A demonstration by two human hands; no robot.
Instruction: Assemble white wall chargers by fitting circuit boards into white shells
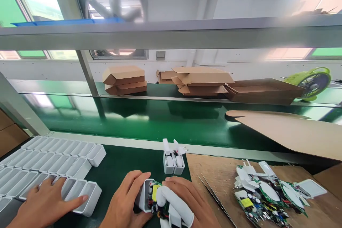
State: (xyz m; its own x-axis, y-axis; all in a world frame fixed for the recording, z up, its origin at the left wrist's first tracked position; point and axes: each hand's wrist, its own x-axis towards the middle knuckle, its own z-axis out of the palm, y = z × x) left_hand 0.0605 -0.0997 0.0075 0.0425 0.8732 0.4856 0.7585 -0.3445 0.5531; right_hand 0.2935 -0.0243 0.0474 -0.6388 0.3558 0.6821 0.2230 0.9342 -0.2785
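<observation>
My left hand (124, 201) grips an open white plastic housing (146, 195) at the bottom centre. A green circuit board (155, 196) with a yellow part sits in its mouth. My right hand (187, 199), with white finger cots on some fingers, is closed on the board and housing from the right. Just beyond stand two white housings (173, 162) with plug pieces sticking up. A third hand (45, 201), another person's, lies flat on a row of empty white housings (50, 165) at the left.
Thin tweezers (213, 196) lie on a brown board (213, 171) to my right, beside a pile of circuit boards and white covers (267, 194). Behind runs a green conveyor belt (160, 121) with a cardboard sheet (294, 131), folded cartons (125, 78) and a green fan (311, 82).
</observation>
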